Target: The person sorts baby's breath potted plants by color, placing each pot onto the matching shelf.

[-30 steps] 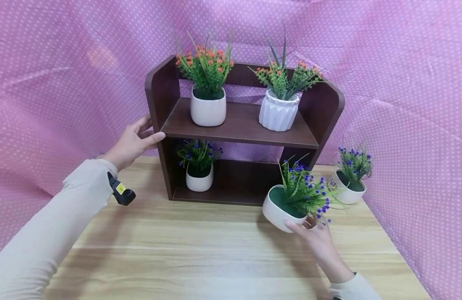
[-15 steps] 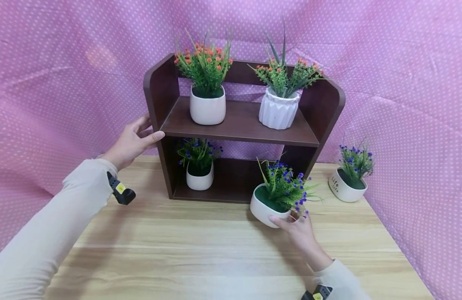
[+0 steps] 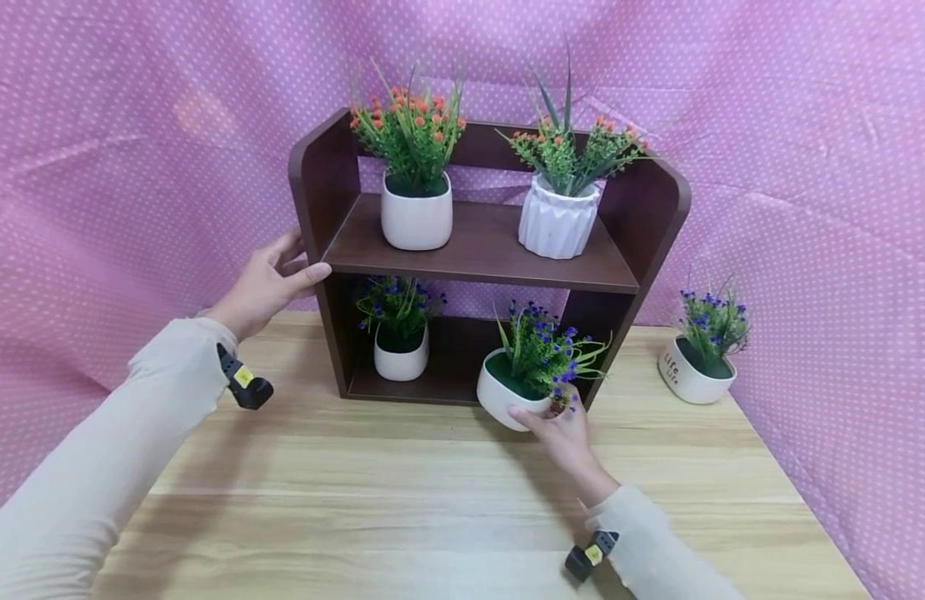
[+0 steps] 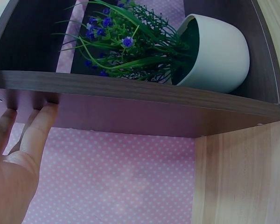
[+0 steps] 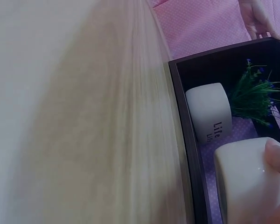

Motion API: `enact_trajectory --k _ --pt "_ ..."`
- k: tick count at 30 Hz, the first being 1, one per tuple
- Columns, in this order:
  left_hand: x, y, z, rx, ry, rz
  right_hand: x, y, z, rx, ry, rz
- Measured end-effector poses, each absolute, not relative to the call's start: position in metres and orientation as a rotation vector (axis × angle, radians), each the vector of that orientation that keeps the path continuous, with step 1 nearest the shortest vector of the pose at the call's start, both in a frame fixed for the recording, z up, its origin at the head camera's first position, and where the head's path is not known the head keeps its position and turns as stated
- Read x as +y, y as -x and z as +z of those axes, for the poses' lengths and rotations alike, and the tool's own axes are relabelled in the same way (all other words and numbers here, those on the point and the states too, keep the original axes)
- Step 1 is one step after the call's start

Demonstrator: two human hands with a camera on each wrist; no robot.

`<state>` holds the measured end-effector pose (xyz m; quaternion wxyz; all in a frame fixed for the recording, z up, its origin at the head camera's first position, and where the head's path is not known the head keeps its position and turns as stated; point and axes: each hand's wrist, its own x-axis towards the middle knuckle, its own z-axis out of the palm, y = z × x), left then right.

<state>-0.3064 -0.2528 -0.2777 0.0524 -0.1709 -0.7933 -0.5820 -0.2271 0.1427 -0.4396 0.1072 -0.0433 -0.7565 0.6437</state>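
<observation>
My right hand (image 3: pixel 563 437) grips a white pot of purple-blue flowers (image 3: pixel 500 398) by its right side, thumb in front. This pot is tilted and hangs at the front of the lower level of a dark brown two-tier shelf (image 3: pixel 477 271). In the right wrist view the held pot (image 5: pixel 247 172) is beside another white pot (image 5: pixel 210 109) lettered "Life". That purple-flowered pot (image 3: pixel 401 362) stands at the lower left of the shelf. My left hand (image 3: pixel 260 287) holds the shelf's left side panel, thumb over the front edge and fingers (image 4: pixel 39 133) against the outer face.
Two potted plants with orange flowers, a smooth white pot (image 3: pixel 417 218) and a pleated white pot (image 3: pixel 558 221), stand on the upper level. Another purple-flowered pot (image 3: pixel 695 379) is on the wooden table (image 3: pixel 402 500) to the right. Pink dotted cloth (image 3: pixel 830 208) hangs behind.
My right hand has carried the purple-flowered pot leftward and away from me, to the front of the lower level. The left hand has stayed on the side panel.
</observation>
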Motion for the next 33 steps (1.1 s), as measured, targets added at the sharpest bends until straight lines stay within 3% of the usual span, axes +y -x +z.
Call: enact_trajectory --k 17,33 --pt "-0.25 0.308 -0.278 -2.398 0.531 -1.789 0.094 0.286 -0.45 -2.079 0.19 1.668" --pt "-0.254 0.306 -0.278 -2.414 0.502 -1.77 0.06 0.314 -0.46 -2.01 0.382 1.61"
